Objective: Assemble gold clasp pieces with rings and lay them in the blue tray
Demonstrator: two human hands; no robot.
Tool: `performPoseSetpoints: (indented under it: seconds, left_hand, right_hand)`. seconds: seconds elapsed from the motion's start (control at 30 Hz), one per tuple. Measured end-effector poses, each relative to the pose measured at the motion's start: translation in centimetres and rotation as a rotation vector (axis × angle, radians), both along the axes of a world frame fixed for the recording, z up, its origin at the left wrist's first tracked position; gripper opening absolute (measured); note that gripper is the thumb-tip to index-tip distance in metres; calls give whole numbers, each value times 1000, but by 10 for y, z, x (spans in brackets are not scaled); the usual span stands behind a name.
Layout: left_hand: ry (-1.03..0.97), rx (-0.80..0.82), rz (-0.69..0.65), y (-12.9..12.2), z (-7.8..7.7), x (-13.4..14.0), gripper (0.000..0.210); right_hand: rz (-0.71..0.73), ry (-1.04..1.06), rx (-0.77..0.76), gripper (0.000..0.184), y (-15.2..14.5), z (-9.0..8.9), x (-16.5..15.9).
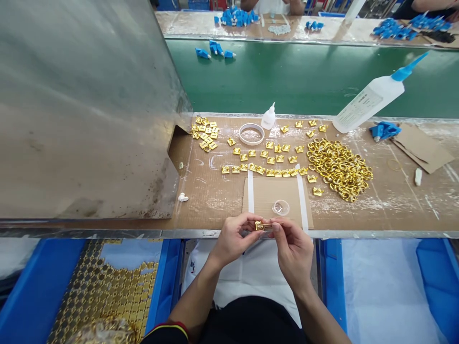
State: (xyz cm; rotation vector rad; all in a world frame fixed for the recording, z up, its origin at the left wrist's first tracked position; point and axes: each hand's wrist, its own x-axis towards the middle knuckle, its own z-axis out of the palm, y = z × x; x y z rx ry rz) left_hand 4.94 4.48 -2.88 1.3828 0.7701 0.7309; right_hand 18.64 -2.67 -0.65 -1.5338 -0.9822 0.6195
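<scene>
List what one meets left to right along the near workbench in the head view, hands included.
Metal panel, cluster of gold fittings, left hand, held gold piece, right hand, pile of gold rings, blue parts, white stub.

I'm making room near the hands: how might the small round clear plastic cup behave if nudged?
The small round clear plastic cup is probably light, as its walls look thin and see-through. It would likely slide rather than roll, seeming to rest flat on the brown cardboard sheet. Any contents might spill, since its top looks open.
</scene>
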Motion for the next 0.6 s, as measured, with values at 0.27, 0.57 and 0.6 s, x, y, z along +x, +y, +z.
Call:
performPoseSetpoints:
  seconds: [0.27,0.57,0.6]
  left_hand:
    - [-14,-6,-5,0,-1,1,23]
    - [-28,-7,-16,-1,1,1,21]
    - [-30,0,-18,-1,1,1,21]
  right_hand:
    - [13,4,30,14,-1,-1,1]
    - [-1,-18,37,16,0,0,2]
    - [3,-28,41,16,0,0,2]
